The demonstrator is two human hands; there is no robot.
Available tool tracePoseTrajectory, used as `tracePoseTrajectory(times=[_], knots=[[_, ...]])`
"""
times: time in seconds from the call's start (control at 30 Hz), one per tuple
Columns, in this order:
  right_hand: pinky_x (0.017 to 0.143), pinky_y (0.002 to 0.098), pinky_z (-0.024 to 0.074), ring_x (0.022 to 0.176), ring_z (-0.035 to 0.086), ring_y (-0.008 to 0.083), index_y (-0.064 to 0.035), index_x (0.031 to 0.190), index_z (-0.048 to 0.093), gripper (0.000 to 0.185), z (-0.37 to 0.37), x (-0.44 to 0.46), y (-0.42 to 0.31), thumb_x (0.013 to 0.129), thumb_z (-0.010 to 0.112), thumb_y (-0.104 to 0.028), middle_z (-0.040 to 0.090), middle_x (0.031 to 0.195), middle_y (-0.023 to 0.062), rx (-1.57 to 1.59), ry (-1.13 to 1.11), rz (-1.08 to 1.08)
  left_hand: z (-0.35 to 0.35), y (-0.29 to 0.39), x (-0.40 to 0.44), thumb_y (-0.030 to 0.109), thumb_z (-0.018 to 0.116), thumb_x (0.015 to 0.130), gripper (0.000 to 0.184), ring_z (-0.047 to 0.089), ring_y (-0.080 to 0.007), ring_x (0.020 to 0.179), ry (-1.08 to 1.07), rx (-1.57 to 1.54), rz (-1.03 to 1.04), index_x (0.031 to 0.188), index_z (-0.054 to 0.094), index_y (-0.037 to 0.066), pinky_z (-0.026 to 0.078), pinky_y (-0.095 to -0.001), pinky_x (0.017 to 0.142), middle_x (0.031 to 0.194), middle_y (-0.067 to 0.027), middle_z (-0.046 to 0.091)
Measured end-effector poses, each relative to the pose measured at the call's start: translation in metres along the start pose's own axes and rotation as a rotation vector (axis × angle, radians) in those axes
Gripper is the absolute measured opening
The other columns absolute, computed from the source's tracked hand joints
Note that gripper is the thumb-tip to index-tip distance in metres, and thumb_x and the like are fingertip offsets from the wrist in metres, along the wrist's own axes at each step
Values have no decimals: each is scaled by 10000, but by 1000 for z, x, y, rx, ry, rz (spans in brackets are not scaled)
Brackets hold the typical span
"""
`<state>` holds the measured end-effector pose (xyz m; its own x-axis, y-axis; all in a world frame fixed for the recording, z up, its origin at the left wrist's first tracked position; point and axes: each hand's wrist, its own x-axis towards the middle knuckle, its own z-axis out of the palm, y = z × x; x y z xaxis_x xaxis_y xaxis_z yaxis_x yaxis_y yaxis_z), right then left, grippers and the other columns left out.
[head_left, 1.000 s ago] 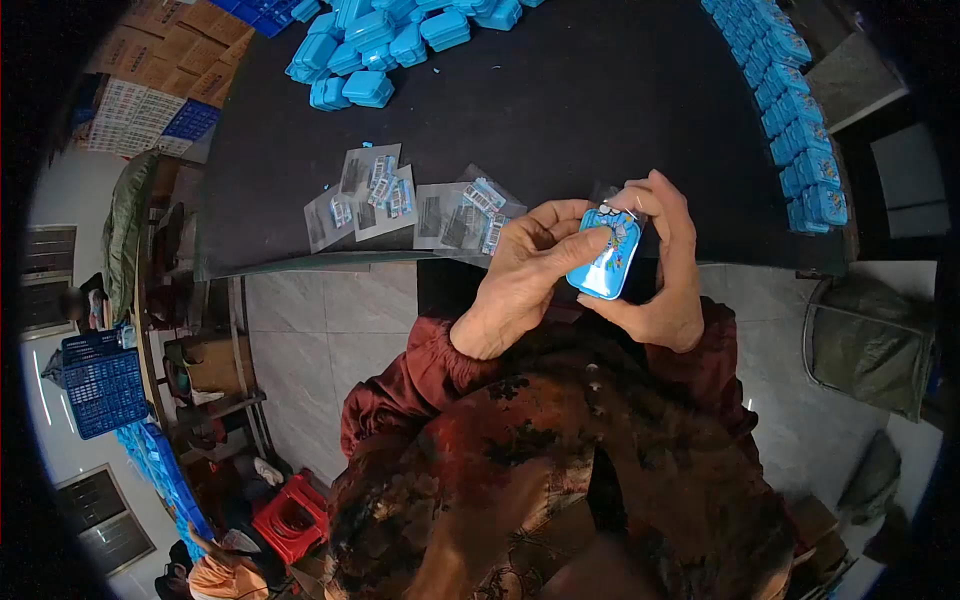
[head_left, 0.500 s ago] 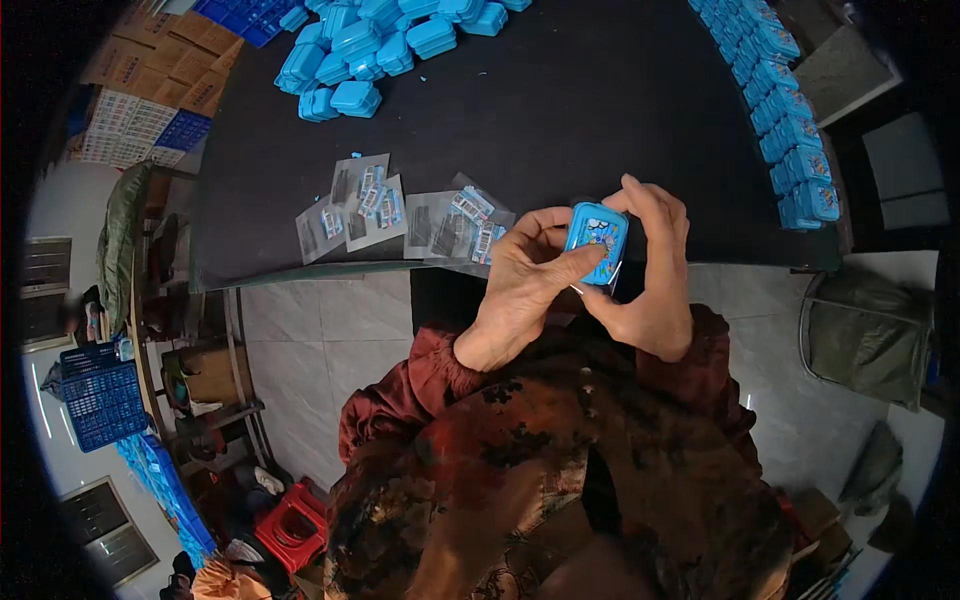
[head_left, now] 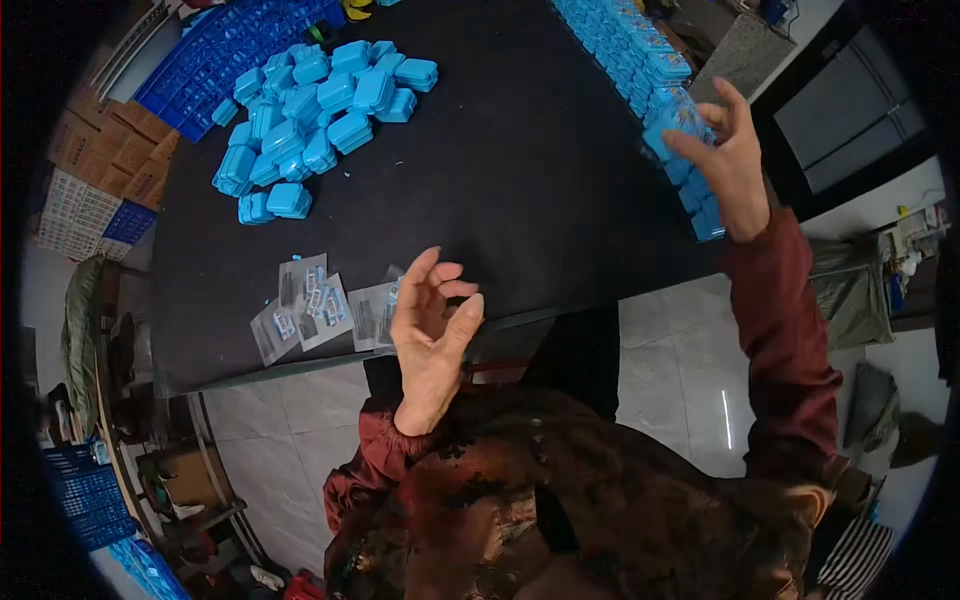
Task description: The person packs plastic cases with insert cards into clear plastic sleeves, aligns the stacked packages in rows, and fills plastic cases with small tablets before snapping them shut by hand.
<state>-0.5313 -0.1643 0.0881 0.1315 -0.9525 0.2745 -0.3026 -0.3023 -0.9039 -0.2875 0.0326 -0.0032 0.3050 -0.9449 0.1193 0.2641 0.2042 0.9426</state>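
Observation:
My left hand [head_left: 432, 345] is raised over the table's near edge, its fingers loosely curled and apart, with nothing in them. Partly behind it lie clear plastic packets with barcode labels [head_left: 375, 310]. At the right side of the table, my right hand [head_left: 733, 160] has its thumb and fingers around a small blue plastic box [head_left: 668, 125], which is blurred. That box is against the row of stacked blue boxes [head_left: 620, 60], several of which have printed pictures on their lids.
A loose heap of blue boxes [head_left: 300, 105] lies at the far left of the black table [head_left: 500, 190]. Behind the heap is a blue plastic crate [head_left: 215, 60]. More labelled packets [head_left: 325, 310] lie near the front edge. Cartons [head_left: 110, 150] are stacked at the left.
My hands have come apart. The right hand has carried the blue box to the stacked row at the right; the left hand has let go of it. The view has shifted.

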Motion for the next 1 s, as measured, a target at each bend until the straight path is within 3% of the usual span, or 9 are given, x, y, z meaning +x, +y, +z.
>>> tracePoseTrajectory(times=[0.17,0.27,0.47,0.63,0.73,0.8,0.87,1.0], knots=[[802,406,475,987,530,292,-47,1349,234,945,-25,85,62,621,795,-265,502,1108,182,-389,252,48,-9,-7,-2,44,609,825,460,555,-126,914,108,40,95,1246,423,29,493,-246,666,1073,-58,520],[834,455,447,1047,495,341,-86,1358,239,955,-17,101,76,621,787,-345,454,1207,204,-558,229,137,-11,-6,-2,42,609,826,455,551,-117,911,140,64,118,1241,425,26,487,-243,681,1072,-52,517],[891,495,388,1099,457,383,-138,1352,272,920,-11,106,74,626,761,-417,461,1243,184,-854,324,155,-19,-9,-3,37,593,838,418,547,-106,900,178,87,149,1227,440,27,474,-242,695,1059,-43,520],[909,499,369,1126,430,387,-144,1351,275,909,-22,115,78,632,748,-434,439,1259,194,-810,272,215,-22,-11,-5,42,583,848,380,552,-106,881,198,128,122,1207,460,19,471,-241,689,1021,-33,536],[914,493,368,1132,428,376,-139,1352,274,909,-17,115,84,635,742,-446,444,1254,190,-869,298,190,-21,-10,-6,-45,581,817,416,500,-83,884,195,108,41,1207,445,7,441,-212,765,1034,-36,507],[915,488,370,1134,429,367,-134,1351,275,912,-15,114,84,635,739,-457,450,1248,186,-931,306,167,-22,-13,-8,-38,577,824,407,500,-82,884,158,118,78,1206,447,9,442,-210,758,1043,-37,507],[901,425,408,1099,484,382,-80,1340,292,950,-12,108,82,613,749,-485,506,1198,221,-1027,362,68,-21,-10,-9,-31,576,829,402,502,-82,883,179,126,143,1207,446,8,442,-210,757,1044,-38,509],[924,426,396,1152,457,351,-3,1367,187,1044,-29,109,68,642,722,-531,459,1250,242,-922,206,41,-41,3,-11,3,537,866,360,512,-82,873,369,274,297,1212,438,-5,431,-199,745,1047,-43,521]])
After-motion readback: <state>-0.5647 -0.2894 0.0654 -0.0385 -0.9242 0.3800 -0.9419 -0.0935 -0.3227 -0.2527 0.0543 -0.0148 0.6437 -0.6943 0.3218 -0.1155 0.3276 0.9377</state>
